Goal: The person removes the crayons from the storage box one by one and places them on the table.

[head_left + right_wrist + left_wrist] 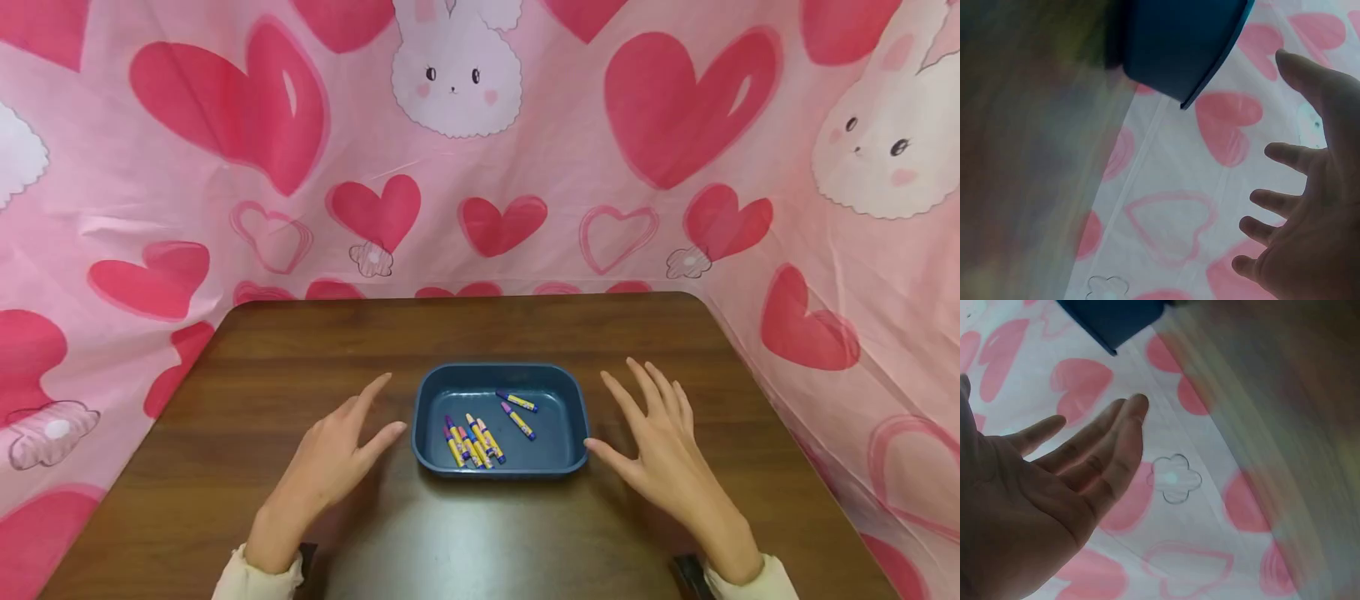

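Observation:
A dark blue rectangular tray point(498, 472) sits on the table, and several crayons point(474, 442) in yellow wrappers lie inside it. Most are bunched at its left; two crayons point(518, 420) lie apart toward the right. My left hand point(330, 450) is held left of the tray, fingers extended and thumb spread, holding nothing. To the right, my right hand point(663, 450) spreads its fingers, its thumb tip right at the tray's rim in the head view. The left wrist view shows the left palm empty below a tray corner point(1116, 325). In the right wrist view the right hand's fingers stand apart beside the tray's side point(1172, 47).
The brown wooden table point(315, 342) has rounded far corners. Pink cloth point(465, 167) printed with hearts and white rabbits hangs behind it and along both sides. Cream sleeves point(258, 577) and dark wrist bands show at the bottom of the head view.

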Available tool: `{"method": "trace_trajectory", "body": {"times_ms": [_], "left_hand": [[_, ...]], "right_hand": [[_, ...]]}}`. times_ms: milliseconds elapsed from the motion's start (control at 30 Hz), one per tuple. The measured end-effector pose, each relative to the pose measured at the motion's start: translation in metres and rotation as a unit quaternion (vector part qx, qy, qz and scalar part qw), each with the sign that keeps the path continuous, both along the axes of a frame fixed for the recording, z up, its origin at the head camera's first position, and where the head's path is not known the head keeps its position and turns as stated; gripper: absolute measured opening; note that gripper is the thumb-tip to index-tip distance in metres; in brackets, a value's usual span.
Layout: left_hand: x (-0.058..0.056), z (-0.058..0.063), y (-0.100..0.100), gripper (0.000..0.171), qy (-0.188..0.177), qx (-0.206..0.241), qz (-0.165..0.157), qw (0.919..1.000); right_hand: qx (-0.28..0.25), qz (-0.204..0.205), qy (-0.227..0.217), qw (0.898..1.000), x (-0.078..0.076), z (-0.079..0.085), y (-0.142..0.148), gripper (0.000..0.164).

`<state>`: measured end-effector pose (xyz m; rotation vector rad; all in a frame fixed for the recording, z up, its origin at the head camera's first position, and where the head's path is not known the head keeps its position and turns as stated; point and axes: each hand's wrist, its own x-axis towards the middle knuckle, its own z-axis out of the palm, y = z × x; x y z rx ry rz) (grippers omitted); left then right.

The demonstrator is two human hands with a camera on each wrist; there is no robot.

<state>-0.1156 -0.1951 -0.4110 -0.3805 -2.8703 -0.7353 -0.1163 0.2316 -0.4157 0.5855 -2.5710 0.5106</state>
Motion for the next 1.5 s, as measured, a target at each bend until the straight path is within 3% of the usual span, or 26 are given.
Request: {"method": "trace_trajectory", "body": {"times_ms": [100,200,333,467,600,767,833,867,933,1133,1333,1500], "left_hand": [[-0.002,0.005,0.005,0.066,-0.023,0.044,-0.015,0.9986],[-0.007,0.006,0.012,0.062,-0.073,0.089,-0.036,0.9927],[-0.014,0.005,0.018,0.054,-0.151,0.154,-0.055,0.9749],[-0.019,-0.002,0.018,0.050,-0.202,0.214,-0.077,0.9526],[-0.024,-0.013,0.012,0.047,-0.248,0.274,-0.116,0.9220],[-0.032,-0.028,0.005,0.049,-0.295,0.360,-0.186,0.8655],[-0.034,-0.032,0.003,0.050,-0.306,0.382,-0.208,0.8466],[-0.034,-0.034,0.002,0.050,-0.310,0.388,-0.215,0.8409],[-0.035,-0.037,0.002,0.049,-0.315,0.395,-0.221,0.8341],[-0.036,-0.045,0.006,0.050,-0.299,0.413,-0.228,0.8295],[-0.033,-0.051,0.007,0.050,-0.304,0.435,-0.220,0.8182],[-0.031,-0.052,0.006,0.051,-0.313,0.452,-0.224,0.8044]], "right_hand": [[0.005,0.009,0.003,1.000,-0.003,0.004,-0.003,0.087],[0.007,0.017,0.002,1.000,-0.007,0.008,-0.007,0.083],[0.010,0.030,-0.007,0.999,-0.014,0.013,-0.014,0.079],[0.009,0.045,-0.036,0.998,-0.019,0.019,-0.026,0.071],[0.017,0.042,-0.088,0.995,-0.024,0.021,-0.040,0.061],[0.024,0.049,-0.143,0.988,-0.033,0.020,-0.058,0.051],[0.021,0.060,-0.161,0.985,-0.038,0.017,-0.066,0.047],[0.020,0.067,-0.167,0.983,-0.042,0.016,-0.069,0.046],[0.020,0.079,-0.175,0.981,-0.048,0.012,-0.076,0.042],[0.040,0.094,-0.167,0.981,-0.063,-0.005,-0.095,0.028],[0.110,0.068,-0.142,0.981,-0.065,-0.023,-0.106,0.014],[0.130,0.043,-0.127,0.982,-0.068,-0.032,-0.108,0.016]]}}
